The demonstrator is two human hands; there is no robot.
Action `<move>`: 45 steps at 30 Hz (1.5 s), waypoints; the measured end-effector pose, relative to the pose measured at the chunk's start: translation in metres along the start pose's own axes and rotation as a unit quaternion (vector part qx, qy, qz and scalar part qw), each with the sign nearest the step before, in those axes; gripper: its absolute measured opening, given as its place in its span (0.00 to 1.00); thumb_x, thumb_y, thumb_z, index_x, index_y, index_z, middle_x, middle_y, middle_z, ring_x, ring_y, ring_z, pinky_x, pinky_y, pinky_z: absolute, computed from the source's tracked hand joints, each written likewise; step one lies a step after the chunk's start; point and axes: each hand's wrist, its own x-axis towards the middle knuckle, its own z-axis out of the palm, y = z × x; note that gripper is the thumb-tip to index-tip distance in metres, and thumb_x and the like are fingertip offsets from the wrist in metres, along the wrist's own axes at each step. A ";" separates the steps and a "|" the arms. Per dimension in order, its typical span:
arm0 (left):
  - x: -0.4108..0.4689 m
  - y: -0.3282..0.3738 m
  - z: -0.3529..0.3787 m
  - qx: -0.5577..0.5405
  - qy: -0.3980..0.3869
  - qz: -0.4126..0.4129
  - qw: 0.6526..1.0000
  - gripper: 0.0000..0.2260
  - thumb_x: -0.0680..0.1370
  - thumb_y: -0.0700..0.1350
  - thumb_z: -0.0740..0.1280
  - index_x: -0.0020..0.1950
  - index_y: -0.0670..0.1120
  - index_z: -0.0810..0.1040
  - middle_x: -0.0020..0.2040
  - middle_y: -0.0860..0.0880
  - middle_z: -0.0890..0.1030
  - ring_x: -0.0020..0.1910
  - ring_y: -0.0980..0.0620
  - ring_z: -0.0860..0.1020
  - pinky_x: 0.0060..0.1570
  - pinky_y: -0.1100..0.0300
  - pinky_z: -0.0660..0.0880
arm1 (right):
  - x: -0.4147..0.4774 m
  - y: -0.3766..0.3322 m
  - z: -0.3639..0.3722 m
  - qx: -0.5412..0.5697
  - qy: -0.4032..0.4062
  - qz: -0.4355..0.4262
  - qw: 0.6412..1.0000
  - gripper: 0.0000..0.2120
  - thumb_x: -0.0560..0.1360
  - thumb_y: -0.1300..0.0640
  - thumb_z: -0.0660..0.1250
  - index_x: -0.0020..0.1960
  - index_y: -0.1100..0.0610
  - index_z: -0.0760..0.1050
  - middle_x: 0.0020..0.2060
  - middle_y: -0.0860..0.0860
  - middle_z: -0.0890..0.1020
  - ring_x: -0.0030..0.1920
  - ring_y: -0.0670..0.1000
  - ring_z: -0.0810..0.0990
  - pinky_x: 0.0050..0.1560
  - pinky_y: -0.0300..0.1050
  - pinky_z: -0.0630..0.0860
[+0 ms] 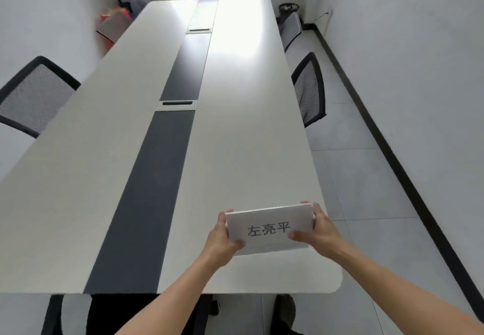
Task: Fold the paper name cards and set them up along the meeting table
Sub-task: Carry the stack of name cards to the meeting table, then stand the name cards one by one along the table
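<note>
1. Left hand (222, 237): clamped on the left short edge of the name card (269, 228), thumb on the printed face near the lower corner, fingers (221, 216) wrapped behind. Good spot, edge grip keeps the print clear.
2. Name card: white paper w/ three black characters, held between both hands over the near right part of the surface (104, 151), just inside its right edge. Can't tell if its bottom edge touches the surface or sits a bit above. Top edge looks doubled, so prob. already folded.
3. Handling, my guess: v. light, thin, semi-stiff only thx to the fold; creases and dents easily, slides on a smooth top. Pinch at the short ends, not mid-face; squeezing inward would bow it.
4. Right hand (320, 232): closed on the right short edge, thumb across the lower front face, fingertips over the top back corner. Mirrors the left.
5. No other cards seen standing along the surface, so task looks early.
</note>
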 end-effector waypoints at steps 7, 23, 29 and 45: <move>0.038 0.000 0.006 0.069 0.042 -0.012 0.997 0.30 0.71 0.38 0.70 0.69 0.52 0.62 0.51 0.49 0.80 0.51 0.50 0.77 0.47 0.61 0.74 | 0.051 0.015 -0.001 -0.095 -0.014 0.010 0.995 0.40 0.61 0.47 0.79 0.66 0.47 0.63 0.49 0.53 0.79 0.49 0.56 0.78 0.48 0.48 0.77; 0.049 0.037 -0.063 0.062 -0.021 0.084 0.994 0.31 0.71 0.65 0.66 0.72 0.57 0.64 0.70 0.57 0.70 0.67 0.56 0.70 0.67 0.55 0.68 | 0.094 -0.099 -0.030 -0.370 -0.192 -0.117 0.902 0.21 0.68 0.40 0.73 0.60 0.38 0.75 0.47 0.42 0.81 0.46 0.47 0.77 0.43 0.42 0.72; 0.075 0.026 -0.145 -0.057 0.175 0.086 0.979 0.29 0.75 0.68 0.52 0.71 0.54 0.68 0.67 0.55 0.73 0.64 0.57 0.72 0.62 0.62 0.68 | 0.130 -0.174 -0.004 -0.359 -0.162 -0.144 0.908 0.17 0.69 0.42 0.72 0.57 0.38 0.75 0.46 0.42 0.82 0.45 0.47 0.79 0.44 0.43 0.77; 0.174 -0.189 -0.221 0.356 0.210 -0.133 0.901 0.34 0.78 0.65 0.41 0.78 0.47 0.55 0.78 0.38 0.55 0.77 0.38 0.51 0.72 0.35 0.52 | 0.344 -0.280 0.255 -0.489 -0.104 -0.154 0.852 0.18 0.71 0.46 0.70 0.59 0.46 0.75 0.55 0.49 0.80 0.55 0.55 0.78 0.45 0.45 0.69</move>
